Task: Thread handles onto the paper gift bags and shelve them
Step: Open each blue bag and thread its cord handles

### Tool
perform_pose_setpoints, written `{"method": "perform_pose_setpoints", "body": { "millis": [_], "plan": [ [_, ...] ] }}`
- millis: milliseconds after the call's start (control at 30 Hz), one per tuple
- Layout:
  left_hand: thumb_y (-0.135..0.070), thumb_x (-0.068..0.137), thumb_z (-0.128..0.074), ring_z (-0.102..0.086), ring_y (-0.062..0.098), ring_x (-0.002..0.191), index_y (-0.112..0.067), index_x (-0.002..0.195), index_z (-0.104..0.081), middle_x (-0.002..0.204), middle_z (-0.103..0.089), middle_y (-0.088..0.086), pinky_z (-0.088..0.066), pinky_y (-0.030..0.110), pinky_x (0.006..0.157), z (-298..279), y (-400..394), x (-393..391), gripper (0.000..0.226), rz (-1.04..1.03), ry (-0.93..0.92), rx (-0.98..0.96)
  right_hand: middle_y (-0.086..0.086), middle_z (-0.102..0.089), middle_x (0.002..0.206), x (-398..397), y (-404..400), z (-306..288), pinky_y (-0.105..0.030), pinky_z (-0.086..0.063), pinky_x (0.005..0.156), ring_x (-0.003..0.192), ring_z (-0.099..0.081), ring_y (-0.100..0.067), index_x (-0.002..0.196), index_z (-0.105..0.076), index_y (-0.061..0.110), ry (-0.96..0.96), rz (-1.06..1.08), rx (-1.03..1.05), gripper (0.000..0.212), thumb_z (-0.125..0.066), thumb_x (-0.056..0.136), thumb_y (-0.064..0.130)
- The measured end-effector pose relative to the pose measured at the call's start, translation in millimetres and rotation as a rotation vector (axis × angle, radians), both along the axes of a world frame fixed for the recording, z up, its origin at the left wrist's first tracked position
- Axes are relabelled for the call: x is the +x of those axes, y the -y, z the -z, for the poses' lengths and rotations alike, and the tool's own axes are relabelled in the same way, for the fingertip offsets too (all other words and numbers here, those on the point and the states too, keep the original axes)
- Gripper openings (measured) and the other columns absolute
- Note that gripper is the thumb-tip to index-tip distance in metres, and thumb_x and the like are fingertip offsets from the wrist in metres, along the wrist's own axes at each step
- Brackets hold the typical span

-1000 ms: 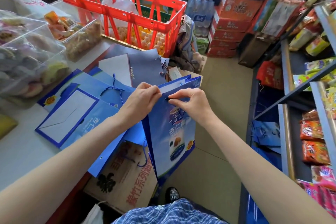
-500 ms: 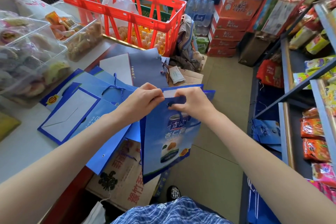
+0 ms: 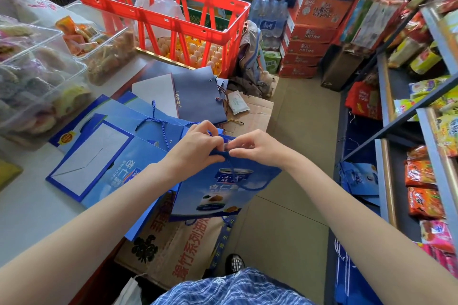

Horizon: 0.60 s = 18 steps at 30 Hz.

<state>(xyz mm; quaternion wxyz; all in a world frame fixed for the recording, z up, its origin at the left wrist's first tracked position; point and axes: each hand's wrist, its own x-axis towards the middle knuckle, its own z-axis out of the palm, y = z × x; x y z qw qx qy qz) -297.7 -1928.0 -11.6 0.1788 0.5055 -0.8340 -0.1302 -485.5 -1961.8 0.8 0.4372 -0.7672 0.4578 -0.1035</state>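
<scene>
Since the earlier frames the blue gift bag has tipped from hanging nearly upright to lying almost flat, printed face up, and both hands have drawn closer together over its top edge. A blue cord handle now trails from between the fingertips down across the bag's face, where before none showed there.

The left hand comes in from the counter side, wrist bent, fingers curled and pinching the cord and the bag's upper rim. The right hand meets it from the aisle side, thumb and forefinger pinching the same spot, the other fingers loosely curled above. The fingertips of the two hands nearly touch.

The bag hangs out past the counter edge, below both hands. To the left of the left hand lies a stack of flat blue bags on the counter; beyond it stands a red crate.
</scene>
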Motion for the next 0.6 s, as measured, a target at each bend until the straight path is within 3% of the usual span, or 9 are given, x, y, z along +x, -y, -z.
{"method": "perform_pose_setpoints", "body": {
  "millis": [133, 367, 433, 500, 600],
  "plan": [
    [-0.013, 0.061, -0.084, -0.058, 0.036, 0.082, -0.01, 0.07, -0.067, 0.091, -0.059, 0.014, -0.045, 0.035, 0.069, -3, -5, 0, 0.02, 0.05, 0.013, -0.089, -0.004, -0.069, 0.086, 9, 0, -5, -0.031, -0.046, 0.076, 0.077, -0.055, -0.01, 0.099, -0.073, 0.01, 0.099, 0.079, 0.083, 0.022, -0.055, 0.094, 0.023],
    [-0.018, 0.051, -0.089, -0.061, 0.033, 0.074, -0.013, 0.066, -0.068, 0.077, -0.062, 0.009, -0.053, 0.037, 0.063, -1, -11, -9, 0.026, 0.06, 0.031, -0.189, 0.0, -0.063, 0.079, 20, 11, -8, -0.03, -0.046, 0.071, 0.077, -0.053, -0.015, 0.078, -0.072, 0.02, -0.083, 0.123, 0.261, 0.009, -0.067, 0.085, 0.02],
    [-0.018, 0.053, -0.088, -0.061, 0.032, 0.079, -0.014, 0.07, -0.069, 0.08, -0.063, 0.008, -0.053, 0.04, 0.066, 3, -10, -7, 0.026, 0.044, 0.014, -0.169, -0.001, -0.064, 0.079, 19, 13, -6, -0.028, -0.047, 0.068, 0.075, -0.055, -0.015, 0.077, -0.071, 0.019, -0.072, 0.178, 0.293, 0.008, -0.067, 0.085, 0.018],
    [-0.017, 0.062, -0.084, -0.058, 0.032, 0.093, -0.014, 0.079, -0.069, 0.09, -0.063, 0.008, -0.047, 0.045, 0.078, 4, -7, -4, 0.023, 0.015, -0.02, -0.093, 0.001, -0.064, 0.074, 17, 13, -4, -0.026, -0.045, 0.064, 0.07, -0.055, -0.012, 0.079, -0.071, 0.017, -0.035, 0.243, 0.33, 0.006, -0.069, 0.084, 0.017],
    [-0.018, 0.077, -0.073, -0.043, 0.027, 0.111, -0.012, 0.091, -0.069, 0.11, -0.054, 0.008, -0.028, 0.029, 0.092, 6, -3, -2, 0.016, -0.082, -0.087, 0.033, -0.004, -0.066, 0.081, 20, 13, 0, -0.03, -0.05, 0.074, 0.078, -0.058, -0.014, 0.083, -0.073, 0.012, -0.003, 0.317, 0.34, 0.004, -0.07, 0.082, 0.015]
  ]
}}
